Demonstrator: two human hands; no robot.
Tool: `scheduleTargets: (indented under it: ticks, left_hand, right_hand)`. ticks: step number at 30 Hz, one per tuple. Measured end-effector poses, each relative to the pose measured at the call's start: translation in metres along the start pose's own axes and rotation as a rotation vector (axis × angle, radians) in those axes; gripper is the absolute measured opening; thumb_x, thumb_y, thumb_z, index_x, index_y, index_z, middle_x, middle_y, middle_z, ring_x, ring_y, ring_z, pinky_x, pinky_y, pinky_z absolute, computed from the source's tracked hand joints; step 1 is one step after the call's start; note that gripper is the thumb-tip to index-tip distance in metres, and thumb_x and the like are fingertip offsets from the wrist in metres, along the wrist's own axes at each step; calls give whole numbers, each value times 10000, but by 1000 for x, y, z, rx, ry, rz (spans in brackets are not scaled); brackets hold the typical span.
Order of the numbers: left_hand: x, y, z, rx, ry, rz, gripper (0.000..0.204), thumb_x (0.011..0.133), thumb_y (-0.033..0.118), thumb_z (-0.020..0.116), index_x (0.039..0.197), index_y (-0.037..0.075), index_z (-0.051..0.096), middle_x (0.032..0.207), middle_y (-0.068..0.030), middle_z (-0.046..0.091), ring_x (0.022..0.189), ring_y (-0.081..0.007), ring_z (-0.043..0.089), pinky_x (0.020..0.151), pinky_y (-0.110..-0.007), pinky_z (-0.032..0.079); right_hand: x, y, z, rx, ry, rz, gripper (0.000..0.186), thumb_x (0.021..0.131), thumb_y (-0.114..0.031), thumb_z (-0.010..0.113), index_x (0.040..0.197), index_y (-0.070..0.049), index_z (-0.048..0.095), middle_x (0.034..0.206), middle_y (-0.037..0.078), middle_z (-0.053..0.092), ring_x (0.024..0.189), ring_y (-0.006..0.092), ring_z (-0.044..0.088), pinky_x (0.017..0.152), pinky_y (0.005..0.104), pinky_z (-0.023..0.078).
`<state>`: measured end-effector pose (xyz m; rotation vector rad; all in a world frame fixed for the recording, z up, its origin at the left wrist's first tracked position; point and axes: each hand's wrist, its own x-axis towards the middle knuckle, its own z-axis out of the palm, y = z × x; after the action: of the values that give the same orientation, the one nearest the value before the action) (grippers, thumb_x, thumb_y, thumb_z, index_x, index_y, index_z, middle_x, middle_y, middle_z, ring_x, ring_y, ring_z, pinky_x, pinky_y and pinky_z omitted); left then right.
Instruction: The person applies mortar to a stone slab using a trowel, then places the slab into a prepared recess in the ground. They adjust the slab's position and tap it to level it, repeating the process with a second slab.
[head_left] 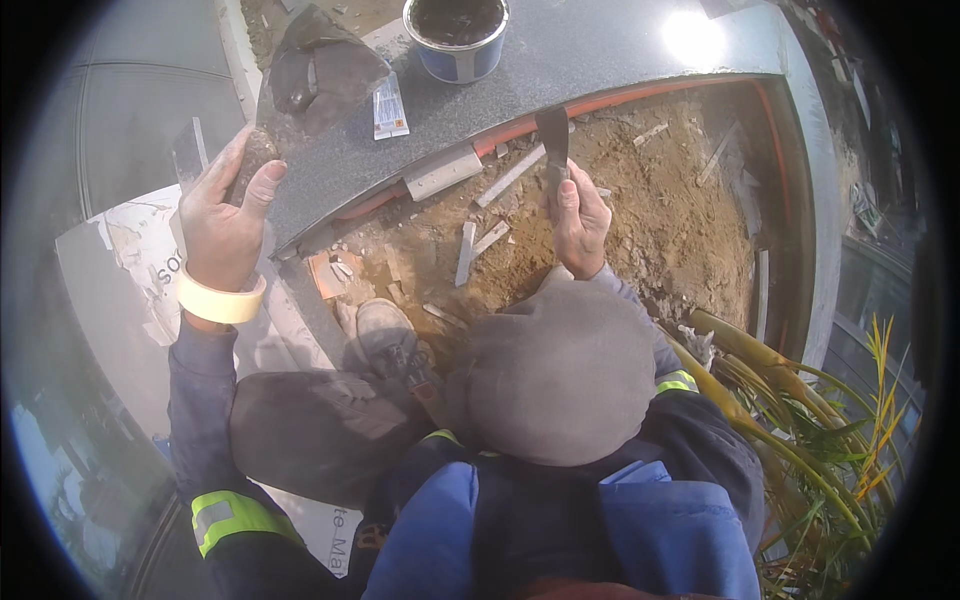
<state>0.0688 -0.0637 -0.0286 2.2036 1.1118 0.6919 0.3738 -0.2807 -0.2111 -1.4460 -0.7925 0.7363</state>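
Note:
My right hand (582,222) grips a putty knife (553,135), its dark flat blade pointing up and away, over the sandy bed. Its handle is mostly hidden in my fingers. Over at the left, my left hand (222,205) curves round a dark speckled lump (258,152) beside the grey stone slab (350,180); what the lump is made of I cannot tell. A roll of pale yellow tape (221,297) hangs round my left wrist. On the slab are a crumpled dark plastic bag (325,75), a small white-and-blue packet (390,108) and a blue-and-white bucket (457,60) with dark contents.
Sandy soil (660,190) with several stone strips (512,175) lies inside the slab's curved border. An orange band (620,97) runs under the slab's edge. My shoe (385,325) rests in the bed. Palm-like leaves (830,430) crowd the right; printed white sheeting (130,265) lies left.

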Motion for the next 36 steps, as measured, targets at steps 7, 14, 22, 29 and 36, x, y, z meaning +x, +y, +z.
scheduleTargets:
  ticks: [7, 14, 22, 29, 36]
  left_hand:
    - [1, 15, -8, 434, -182, 228, 442, 868, 358, 784, 1232, 111, 732, 882, -83, 678, 723, -286, 659, 639, -360, 543]
    - [-4, 4, -10, 453, -83, 354, 454, 844, 348, 803, 1239, 137, 730, 878, -66, 657, 682, -274, 611, 613, -368, 514]
    - [-13, 3, -17, 581, -51, 465, 433, 852, 322, 794, 1235, 130, 733, 908, -64, 666, 689, -256, 623, 600, -356, 522]
    - [-13, 11, -32, 274, 50, 175, 440, 882, 230, 809, 1269, 45, 711, 984, -74, 722, 817, -171, 680, 729, -279, 544]
    - [-12, 10, -21, 124, -26, 75, 448, 869, 175, 829, 1268, 8, 712, 1115, -135, 760, 979, -204, 730, 850, -303, 562]
  right_hand:
    - [95, -171, -19, -593, -388, -625, 331, 941, -157, 735, 1252, -44, 730, 1039, 99, 731, 821, 167, 706, 659, 298, 560]
    - [113, -216, 17, -988, -552, -993, 316, 831, -171, 805, 1134, -91, 768, 988, 37, 732, 811, 204, 710, 648, 326, 577]
    - [88, -206, 28, -1110, -662, -895, 322, 835, -137, 783, 1150, -74, 752, 1003, 58, 719, 824, 257, 708, 685, 366, 565]
    - [83, -124, 2, -662, -692, -331, 331, 968, -246, 712, 1146, 33, 723, 1015, 129, 729, 866, 221, 709, 715, 310, 567]
    - [-3, 42, 5, 77, -380, 76, 393, 1083, -231, 555, 1396, 3, 595, 944, 28, 661, 736, 78, 544, 646, 250, 478]
